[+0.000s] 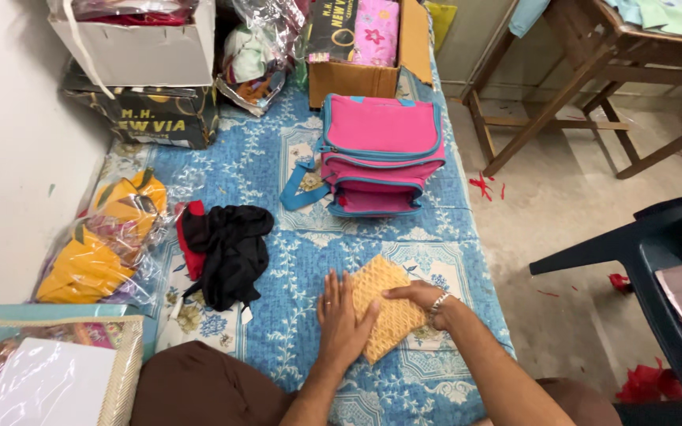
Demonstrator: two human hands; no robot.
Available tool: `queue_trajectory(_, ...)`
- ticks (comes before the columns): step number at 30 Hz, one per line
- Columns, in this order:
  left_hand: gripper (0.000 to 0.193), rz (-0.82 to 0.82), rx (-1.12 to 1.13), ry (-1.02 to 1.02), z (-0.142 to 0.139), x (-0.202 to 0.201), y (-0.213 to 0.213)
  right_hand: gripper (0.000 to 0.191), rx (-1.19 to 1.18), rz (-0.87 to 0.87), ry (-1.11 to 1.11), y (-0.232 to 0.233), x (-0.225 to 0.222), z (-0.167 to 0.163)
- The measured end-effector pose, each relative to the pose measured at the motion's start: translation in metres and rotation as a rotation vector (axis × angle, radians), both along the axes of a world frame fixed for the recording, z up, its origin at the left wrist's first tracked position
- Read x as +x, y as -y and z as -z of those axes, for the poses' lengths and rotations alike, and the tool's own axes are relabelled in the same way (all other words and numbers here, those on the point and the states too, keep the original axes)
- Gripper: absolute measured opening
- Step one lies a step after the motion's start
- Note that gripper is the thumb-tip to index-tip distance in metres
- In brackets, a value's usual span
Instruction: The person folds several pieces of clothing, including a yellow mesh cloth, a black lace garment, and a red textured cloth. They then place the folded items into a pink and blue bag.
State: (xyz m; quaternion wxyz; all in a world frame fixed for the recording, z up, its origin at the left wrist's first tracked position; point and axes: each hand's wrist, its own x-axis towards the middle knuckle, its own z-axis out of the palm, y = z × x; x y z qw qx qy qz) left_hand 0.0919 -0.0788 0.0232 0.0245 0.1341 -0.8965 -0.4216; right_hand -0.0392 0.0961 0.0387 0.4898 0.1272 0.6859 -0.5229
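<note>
while both our hands press flat on the folded orange cloth [388, 314], it lies near the front right edge of the blue patterned bedsheet [278, 166] that carries everything. our left hand [343, 317] is open, palm down, covering the cloth's left side with fingers spread; our right hand [416, 296], a bracelet at its wrist, lies open too, fingertips resting on the cloth's upper right part. neither hand grips anything. just left of the cloth, toward the middle of the sheet, a black garment [230, 252] lies crumpled with a red piece [189, 241] tucked beside it. farther back, near the sheet's right edge, a pink bag with blue trim [379, 154] stands well apart from the cloth, its strap trailing left. along the left edge sit clear plastic packets of yellow fabric [100, 244], and at the front left corner a flat packet with a beige border [49, 371]. at the back edge we see a white box [140, 47], a dark box [159, 114] beneath it and a brown carton [361, 55]. off the sheet, on the floor to the right, stand a wooden table [593, 71] and a dark blue plastic chair [665, 244].
</note>
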Motion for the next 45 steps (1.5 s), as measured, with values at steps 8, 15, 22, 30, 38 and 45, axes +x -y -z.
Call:
queue_trajectory(8,0.09,-0.206,0.266,-0.079,-0.001,-0.013,0.011,0.036,0.005,0.207,-0.104,-0.028,0.004,-0.012)
queue_trajectory(15,0.091,-0.2,0.268,-0.097,0.007,-0.022,0.012,0.027,0.234,0.136,-1.256,-0.085,-0.055,-0.066)
queue_trajectory(22,0.093,-0.177,0.203,-0.081,0.013,-0.03,0.008,0.053,0.679,-0.505,-1.61,-0.085,-0.024,-0.021)
queue_trajectory(30,0.092,-0.157,0.091,-0.123,0.034,-0.046,0.002,0.03,0.79,-0.121,-1.494,-0.094,-0.048,0.023)
queue_trajectory(38,0.089,-0.128,-0.129,-0.136,0.016,-0.045,0.03,0.073,0.968,-0.335,-1.304,-0.052,-0.062,0.058)
queue_trajectory(45,0.069,-0.465,-0.429,-0.08,-0.024,-0.057,0.108,0.068,0.794,-0.293,-1.521,-0.055,-0.027,0.034)
